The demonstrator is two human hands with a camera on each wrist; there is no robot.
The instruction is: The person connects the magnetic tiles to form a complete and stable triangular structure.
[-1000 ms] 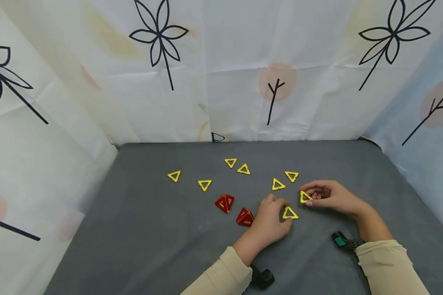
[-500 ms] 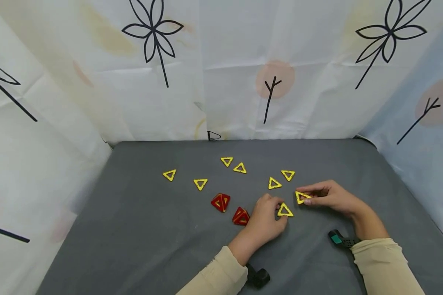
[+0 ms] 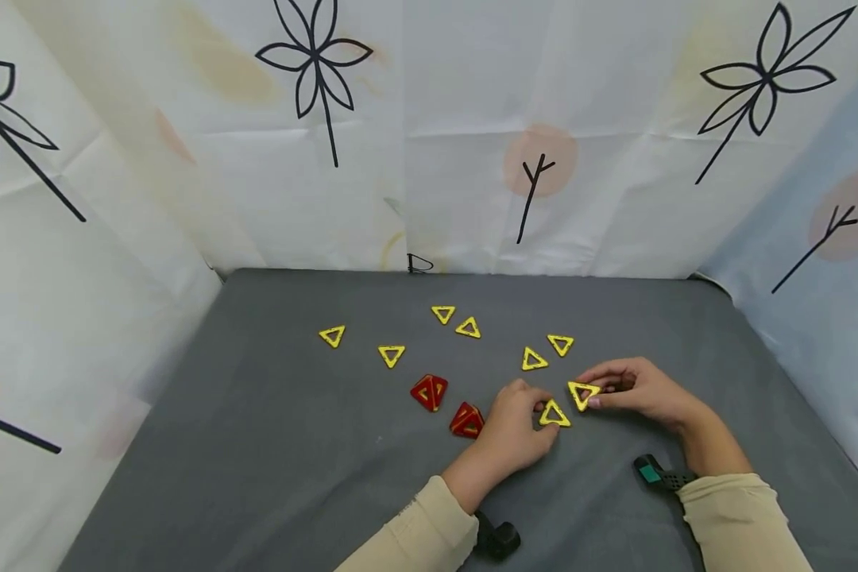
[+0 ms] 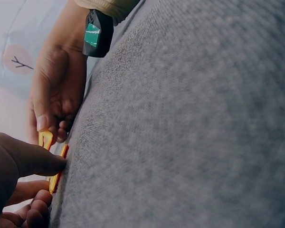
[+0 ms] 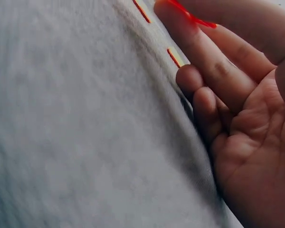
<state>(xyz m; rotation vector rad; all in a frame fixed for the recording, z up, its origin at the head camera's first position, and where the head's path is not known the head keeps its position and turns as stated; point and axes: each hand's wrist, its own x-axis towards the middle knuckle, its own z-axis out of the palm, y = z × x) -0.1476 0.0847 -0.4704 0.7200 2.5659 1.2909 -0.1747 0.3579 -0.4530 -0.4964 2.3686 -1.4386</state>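
In the head view, my left hand pinches a yellow hollow triangular tile between thumb and fingers, low at the grey cloth. In the left wrist view that tile stands edge-on with a red side. Just right of it, my right hand holds a second yellow triangular tile by thumb and fingers, a small gap from the first. The right wrist view catches this tile's red edge; much of it is cut off by the frame. Two red triangular pieces lie left of my left hand.
More yellow triangular tiles lie flat behind my hands: a pair at the right, another pair at the back, and two further left. The grey cloth ends at a white printed curtain.
My right hand has turned its tile so that one point faces me, and brought it slightly nearer to me. My left hand keeps its hold almost unmoved. The head view has shifted a little.
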